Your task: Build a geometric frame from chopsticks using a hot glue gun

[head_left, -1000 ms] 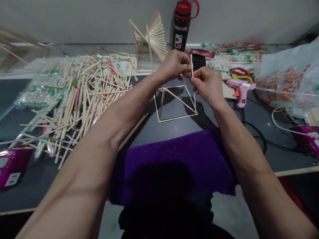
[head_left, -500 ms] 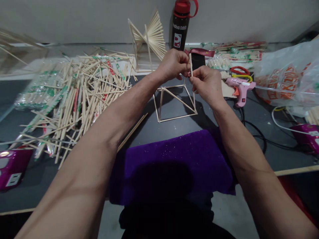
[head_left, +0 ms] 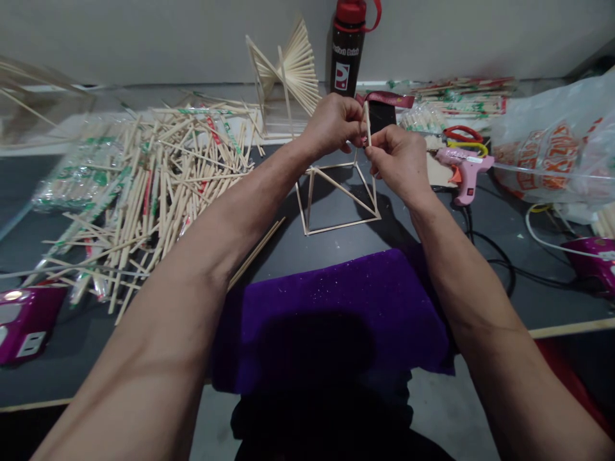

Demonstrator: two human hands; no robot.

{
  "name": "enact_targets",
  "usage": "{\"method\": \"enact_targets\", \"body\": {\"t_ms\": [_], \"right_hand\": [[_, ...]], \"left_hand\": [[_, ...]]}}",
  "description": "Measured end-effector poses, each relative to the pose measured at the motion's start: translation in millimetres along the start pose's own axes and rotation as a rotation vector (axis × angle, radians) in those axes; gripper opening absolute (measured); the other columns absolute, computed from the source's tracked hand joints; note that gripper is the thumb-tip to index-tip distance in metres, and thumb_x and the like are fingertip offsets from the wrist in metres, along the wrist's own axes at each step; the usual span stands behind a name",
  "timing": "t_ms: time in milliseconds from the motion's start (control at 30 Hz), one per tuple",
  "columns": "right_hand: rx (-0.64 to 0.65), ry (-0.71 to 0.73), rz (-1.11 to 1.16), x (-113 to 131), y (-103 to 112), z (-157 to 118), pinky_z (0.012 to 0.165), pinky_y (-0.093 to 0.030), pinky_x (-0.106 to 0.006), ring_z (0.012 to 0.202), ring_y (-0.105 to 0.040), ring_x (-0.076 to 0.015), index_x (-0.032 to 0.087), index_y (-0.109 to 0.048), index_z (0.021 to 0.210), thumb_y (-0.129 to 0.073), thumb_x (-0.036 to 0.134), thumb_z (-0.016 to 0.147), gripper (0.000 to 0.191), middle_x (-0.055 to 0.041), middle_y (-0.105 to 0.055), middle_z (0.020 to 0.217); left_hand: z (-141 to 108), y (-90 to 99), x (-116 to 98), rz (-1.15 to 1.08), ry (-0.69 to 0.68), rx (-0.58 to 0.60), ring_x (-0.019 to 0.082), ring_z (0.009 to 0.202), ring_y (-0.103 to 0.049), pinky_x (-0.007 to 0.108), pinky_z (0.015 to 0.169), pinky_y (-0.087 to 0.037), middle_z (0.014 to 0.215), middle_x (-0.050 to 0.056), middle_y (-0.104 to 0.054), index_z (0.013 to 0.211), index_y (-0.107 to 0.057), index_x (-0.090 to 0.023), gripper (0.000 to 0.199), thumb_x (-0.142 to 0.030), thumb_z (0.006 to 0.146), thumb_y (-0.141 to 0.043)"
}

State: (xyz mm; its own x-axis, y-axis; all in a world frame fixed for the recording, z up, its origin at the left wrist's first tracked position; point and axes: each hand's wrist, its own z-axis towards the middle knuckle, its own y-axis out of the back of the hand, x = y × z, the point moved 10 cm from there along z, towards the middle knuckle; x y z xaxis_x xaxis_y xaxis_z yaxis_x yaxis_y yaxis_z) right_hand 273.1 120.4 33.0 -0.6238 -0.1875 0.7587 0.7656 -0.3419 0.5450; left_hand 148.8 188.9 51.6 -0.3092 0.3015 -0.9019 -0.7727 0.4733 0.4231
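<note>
Beyond the stick frame, my left hand [head_left: 337, 125] pinches near the upper part of a wooden chopstick [head_left: 368, 121] that stands nearly upright. My right hand [head_left: 401, 157] grips the same chopstick lower down, between thumb and fingers. Its lower end is hidden by the fingers. Just below my hands, a frame of glued chopsticks [head_left: 343, 225] rests on the dark table [head_left: 331, 259], with a square-like outline and a slanting stick. Part of its far side is covered by my hands.
At left lies a big heap of loose and wrapped chopsticks [head_left: 166, 166]. A twisted chopstick model [head_left: 300, 67] and a dark bottle [head_left: 346, 48] stand behind. To the right are a pink glue gun [head_left: 464, 169], red-handled scissors [head_left: 462, 134] and a plastic bag [head_left: 552, 150]. A purple cloth [head_left: 331, 294] lies in front.
Almost nothing differs. Both hands keep their hold on the upright chopstick, and the frame stays in place; the view has shifted very slightly.
</note>
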Motion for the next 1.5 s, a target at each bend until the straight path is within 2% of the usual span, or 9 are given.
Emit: {"method": "enact_targets", "body": {"t_ms": [167, 300, 533, 700, 1000, 1100, 1233, 1367, 1500], "right_hand": [[-0.016, 0.032, 0.035, -5, -1, 3, 0.080, -0.066, -0.039, 0.069, -0.070, -0.0193, 0.023, -0.067, 0.088, -0.078, 0.028, 0.101, 0.017, -0.0006, -0.070, 0.076], [-0.023, 0.046, 0.019, -7, -1, 4, 0.080, -0.067, -0.039, 0.072, -0.071, -0.0206, 0.023, -0.068, 0.086, -0.080, 0.026, 0.099, 0.018, -0.0002, -0.068, 0.073], [-0.057, 0.032, -0.007, -13, 7, 4, 0.087, -0.066, -0.041, 0.082, -0.075, -0.0223, 0.022, -0.069, 0.084, -0.079, 0.021, 0.095, 0.015, -0.0006, -0.067, 0.076], [-0.093, 0.002, 0.007, -9, 21, 4, 0.075, -0.063, -0.036, 0.071, -0.074, -0.0202, 0.023, -0.069, 0.084, -0.077, 0.027, 0.099, 0.018, 0.0015, -0.067, 0.072], [-0.186, -0.023, -0.021, 18, 72, 1, 0.060, -0.050, -0.026, 0.052, -0.061, -0.0116, 0.022, -0.068, 0.074, -0.070, -0.009, 0.089, 0.035, 0.0067, -0.061, 0.057], [-0.219, -0.036, -0.012, 14, 92, -8, 0.052, -0.041, -0.023, 0.048, -0.059, -0.0092, 0.019, -0.069, 0.070, -0.069, -0.012, 0.085, 0.034, 0.0072, -0.059, 0.056], [-0.196, -0.076, -0.012, 2, 105, -26, 0.052, -0.041, -0.024, 0.049, -0.059, -0.0100, 0.018, -0.072, 0.071, -0.071, -0.004, 0.086, 0.027, 0.0053, -0.061, 0.057], [-0.152, -0.157, -0.076, -8, 111, -45, 0.055, -0.047, -0.026, 0.049, -0.059, -0.0121, 0.019, -0.076, 0.074, -0.071, 0.002, 0.085, 0.021, 0.0040, -0.062, 0.056], [-0.133, -0.181, -0.109, -12, 116, -54, 0.056, -0.049, -0.027, 0.047, -0.057, -0.0123, 0.020, -0.077, 0.075, -0.073, 0.005, 0.085, 0.019, 0.0035, -0.063, 0.056]], "left_hand": [[2, 1.9, -1, -0.012, -0.020, -0.028, 0.013, 0.079, -0.075, 0.028, 0.071, -0.058, 0.078, -0.005, -0.082, 0.078, -0.075, -0.025, 0.029, 0.001, 0.090, -0.066], [7, 2.6, 4, 0.029, 0.005, -0.029, 0.016, 0.084, -0.079, 0.027, 0.075, -0.062, 0.080, -0.002, -0.083, 0.076, -0.081, -0.024, 0.026, -0.002, 0.087, -0.070], [10, 2.4, 1, 0.033, -0.014, 0.000, 0.020, 0.085, -0.079, 0.036, 0.081, -0.065, 0.088, 0.003, -0.083, 0.082, -0.083, -0.023, 0.022, -0.003, 0.083, -0.075], [5, 4.0, -1, 0.036, -0.006, 0.030, 0.025, 0.095, -0.079, 0.043, 0.093, -0.065, 0.093, 0.003, -0.086, 0.083, -0.084, -0.025, 0.014, -0.013, 0.076, -0.083], [-5, 17.0, 6, 0.065, 0.018, 0.000, 0.020, 0.084, -0.074, 0.049, 0.098, -0.064, 0.081, -0.002, -0.080, 0.090, -0.084, -0.024, 0.024, -0.005, 0.080, -0.075], [-15, 30.4, 8, 0.074, 0.041, -0.049, 0.020, 0.082, -0.076, 0.044, 0.091, -0.065, 0.076, -0.004, -0.079, 0.096, -0.085, -0.024, 0.025, -0.006, 0.081, -0.075], [-44, 56.9, -8, 0.108, 0.031, -0.122, 0.019, 0.081, -0.079, 0.037, 0.078, -0.064, 0.082, -0.003, -0.083, 0.089, -0.084, -0.026, 0.019, -0.010, 0.084, -0.076], [-88, 106.8, -42, 0.073, -0.096, -0.388, 0.011, 0.076, -0.077, 0.024, 0.062, -0.057, 0.086, -0.010, -0.083, 0.096, -0.080, -0.030, 0.016, -0.015, 0.095, -0.075], [-128, 167.4, -67, -0.086, -0.259, -0.698, 0.005, 0.074, -0.073, 0.018, 0.055, -0.049, 0.095, -0.008, -0.079, 0.121, -0.071, -0.019, 0.018, -0.013, 0.118, -0.055]]}}
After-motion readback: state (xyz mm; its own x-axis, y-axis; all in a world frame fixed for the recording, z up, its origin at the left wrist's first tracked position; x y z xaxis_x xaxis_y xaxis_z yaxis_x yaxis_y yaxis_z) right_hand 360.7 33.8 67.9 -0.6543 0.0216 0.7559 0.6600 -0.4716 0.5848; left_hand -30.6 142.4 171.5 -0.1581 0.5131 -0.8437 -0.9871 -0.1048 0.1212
